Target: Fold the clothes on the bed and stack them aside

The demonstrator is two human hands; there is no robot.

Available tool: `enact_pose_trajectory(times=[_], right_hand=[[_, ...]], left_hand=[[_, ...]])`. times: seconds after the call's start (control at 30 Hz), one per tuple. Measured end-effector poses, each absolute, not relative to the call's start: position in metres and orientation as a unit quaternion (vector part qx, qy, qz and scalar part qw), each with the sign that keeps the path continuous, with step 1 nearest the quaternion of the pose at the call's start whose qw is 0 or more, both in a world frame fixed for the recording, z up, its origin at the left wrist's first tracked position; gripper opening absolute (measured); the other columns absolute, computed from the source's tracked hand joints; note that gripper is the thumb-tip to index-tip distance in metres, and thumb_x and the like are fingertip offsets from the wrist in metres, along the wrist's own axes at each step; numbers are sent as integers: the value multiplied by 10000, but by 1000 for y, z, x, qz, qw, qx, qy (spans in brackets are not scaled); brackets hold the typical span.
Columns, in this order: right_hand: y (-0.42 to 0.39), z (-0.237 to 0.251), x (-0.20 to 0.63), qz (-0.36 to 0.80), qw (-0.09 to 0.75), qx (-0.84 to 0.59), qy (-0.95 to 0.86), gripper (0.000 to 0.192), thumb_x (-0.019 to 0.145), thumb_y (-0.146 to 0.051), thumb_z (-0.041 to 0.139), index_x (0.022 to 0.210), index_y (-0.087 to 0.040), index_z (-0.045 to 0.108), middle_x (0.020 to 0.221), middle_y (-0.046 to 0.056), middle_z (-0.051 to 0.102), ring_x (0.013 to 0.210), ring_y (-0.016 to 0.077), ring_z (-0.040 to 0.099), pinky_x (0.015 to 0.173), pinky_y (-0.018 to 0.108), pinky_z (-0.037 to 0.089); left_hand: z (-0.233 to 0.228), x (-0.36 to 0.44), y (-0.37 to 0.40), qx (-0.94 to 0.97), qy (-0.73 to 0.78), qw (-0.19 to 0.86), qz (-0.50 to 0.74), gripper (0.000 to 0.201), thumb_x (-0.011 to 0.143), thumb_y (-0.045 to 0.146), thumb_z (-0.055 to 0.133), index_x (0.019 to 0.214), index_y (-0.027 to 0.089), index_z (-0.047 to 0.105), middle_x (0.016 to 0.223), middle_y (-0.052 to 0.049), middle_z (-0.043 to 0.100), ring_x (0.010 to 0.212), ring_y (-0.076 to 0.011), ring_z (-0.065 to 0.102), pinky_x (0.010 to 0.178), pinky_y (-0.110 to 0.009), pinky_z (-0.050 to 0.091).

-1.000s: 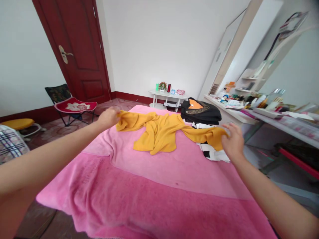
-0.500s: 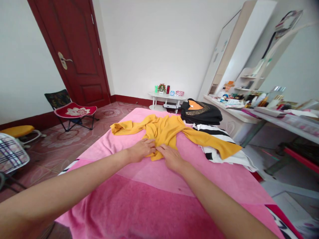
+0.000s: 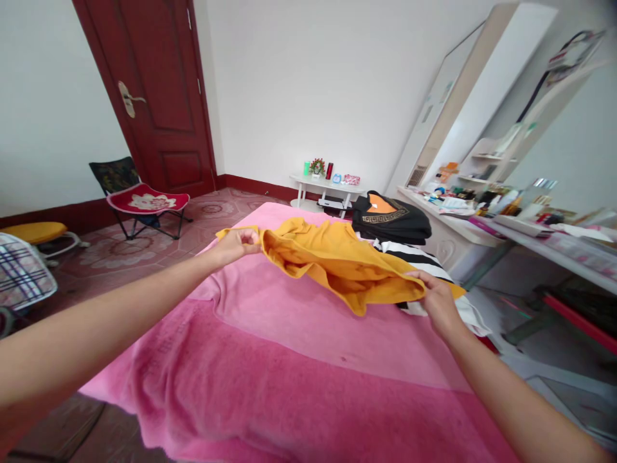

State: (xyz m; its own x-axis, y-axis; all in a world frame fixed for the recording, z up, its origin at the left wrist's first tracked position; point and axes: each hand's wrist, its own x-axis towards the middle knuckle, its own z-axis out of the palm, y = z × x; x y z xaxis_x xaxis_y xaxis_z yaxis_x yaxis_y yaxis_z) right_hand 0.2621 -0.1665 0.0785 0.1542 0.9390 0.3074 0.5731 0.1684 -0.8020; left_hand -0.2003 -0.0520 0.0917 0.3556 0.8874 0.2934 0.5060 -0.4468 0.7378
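A mustard-yellow long-sleeved top (image 3: pixel 332 254) is stretched between my two hands above the bed. Its hem edge hangs toward me and gapes, so the inside shows. My left hand (image 3: pixel 240 244) pinches the left end of the hem. The right end is gripped by my right hand (image 3: pixel 431 292). Part of a yellow sleeve lies past each hand. Under the right side of the top is a black-and-white striped garment (image 3: pixel 427 257), partly covered. Behind it sits a stack of folded black clothes (image 3: pixel 390 218) with a patterned neckline on top.
A pink blanket (image 3: pixel 299 341) covers the bed. Beyond the bed stands a small white table (image 3: pixel 328 186) with a plant and containers. At right is a dresser (image 3: pixel 463 222) crowded with bottles. A red folding chair (image 3: pixel 149 199) and a yellow stool (image 3: pixel 33 233) stand at left.
My hands have moved from close together on the bunched top to wide apart, left and right. The hem is now lifted, spread and gaping between them.
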Motion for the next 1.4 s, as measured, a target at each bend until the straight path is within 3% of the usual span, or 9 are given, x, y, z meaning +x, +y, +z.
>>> enact_pose_trajectory(times=[0.13,0.23,0.33,0.47,0.67,0.87,1.03,1.27,1.4], right_hand=[[-184,49,262,175,292,-550,-763,231,722,-152,466,853,-195,651,925,72,668,849,208,633,743,322,506],[-200,32,253,68,219,-561,-796,485,688,-75,448,1107,-244,623,1268,71,546,1121,222,557,856,346,493],[-213,33,247,-10,198,-579,-791,641,670,-46,446,1266,-270,526,1440,67,381,1240,232,472,867,356,501],[-230,42,245,-28,173,-540,-823,514,698,-64,437,1138,-265,608,1405,54,442,1220,222,495,969,398,447],[-240,35,232,-11,143,-597,-789,476,782,-300,532,1255,-244,525,1430,90,398,1215,266,494,918,412,486],[-224,19,239,-47,137,-652,-745,395,752,-122,444,1105,-230,584,1246,74,534,1022,212,602,756,314,513],[-210,45,263,-70,125,-683,-717,350,683,-65,459,942,-245,613,981,16,643,808,173,636,603,242,427],[-192,137,278,-210,235,-720,-618,238,736,-250,537,941,-268,655,948,11,683,678,182,621,520,267,378],[-206,124,278,-145,129,-655,-730,337,731,-153,486,953,-308,686,1093,-25,670,857,198,652,628,277,456]], left_hand=[[70,-199,-73,896,363,154,204,302,630,207,649,925,162,602,1049,-66,627,975,-210,579,894,-356,458],[60,-186,-104,936,308,60,160,655,642,167,660,1269,221,475,1429,-128,378,1256,-288,421,1019,-414,380],[64,-171,-136,970,219,25,106,659,708,64,567,1319,278,448,1519,-83,245,1350,-284,305,1087,-442,292],[71,-161,-161,983,170,43,63,506,702,80,569,1165,283,578,1465,-27,359,1317,-263,352,1109,-444,249],[40,-164,-153,929,339,46,144,354,814,230,529,1166,221,550,1151,-79,588,1034,-219,569,896,-351,458],[23,-161,-145,900,419,10,118,427,762,101,495,1164,241,528,1069,-52,644,959,-210,626,787,-305,489],[67,-172,-129,861,507,-26,18,399,697,82,532,1054,243,611,925,-58,653,793,-238,652,651,-301,476],[167,-199,-100,812,541,-111,190,396,663,101,521,1010,252,640,1052,-29,613,935,-216,595,775,-282,463],[144,-211,-112,891,432,-27,139,418,595,45,503,924,239,675,1064,-10,636,1024,-202,575,887,-273,443]])
